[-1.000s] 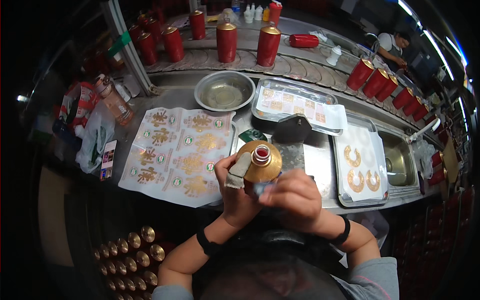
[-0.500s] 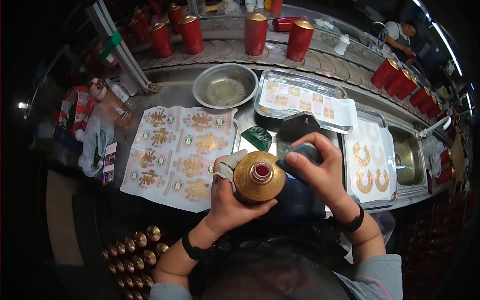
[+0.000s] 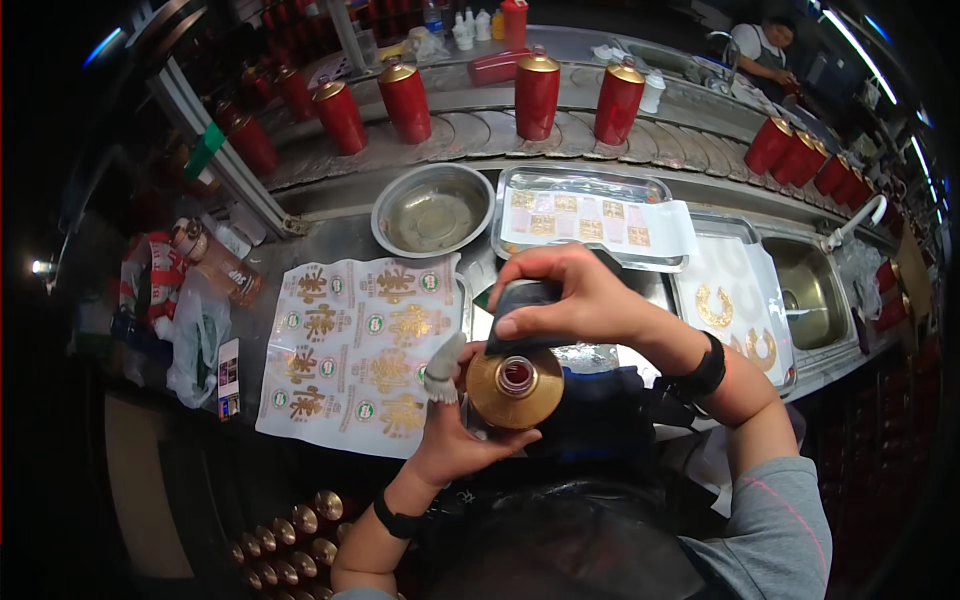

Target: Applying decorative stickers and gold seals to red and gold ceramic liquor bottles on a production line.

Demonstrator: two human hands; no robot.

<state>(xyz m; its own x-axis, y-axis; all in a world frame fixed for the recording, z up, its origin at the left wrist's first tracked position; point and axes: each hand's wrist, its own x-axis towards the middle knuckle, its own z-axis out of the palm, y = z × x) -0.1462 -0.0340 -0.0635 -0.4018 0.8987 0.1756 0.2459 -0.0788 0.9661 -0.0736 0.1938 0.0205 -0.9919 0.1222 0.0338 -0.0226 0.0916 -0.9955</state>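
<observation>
My left hand (image 3: 452, 448) is wrapped round a bottle (image 3: 545, 397) with a gold shoulder and an uncapped, reddish mouth facing up. A pale cloth-like cover sits on one of its fingers. In my right hand (image 3: 585, 300) is a dark, flat, pad-like piece (image 3: 522, 299), gripped between thumb and fingers. Its lower edge lies against the far side of the bottle's shoulder or just over it; I cannot tell whether they touch. To the left lies a white sheet (image 3: 276, 412) bearing gold character decals and green round marks. The bottle's lower body is hidden.
A metal bowl (image 3: 386, 232) with liquid stands beyond the bottle, beside a tray (image 3: 508, 190) with decal sheets. At right are gold C-shaped decals (image 3: 714, 306) and a sink (image 3: 815, 265). Red bottles (image 3: 537, 100) line the conveyor (image 3: 468, 130). A person (image 3: 762, 60) works far right.
My right hand has moved left and away from me, bringing the dark piece from the bottle's right to its far side. The view has shifted; the left hand still holds the bottle.
</observation>
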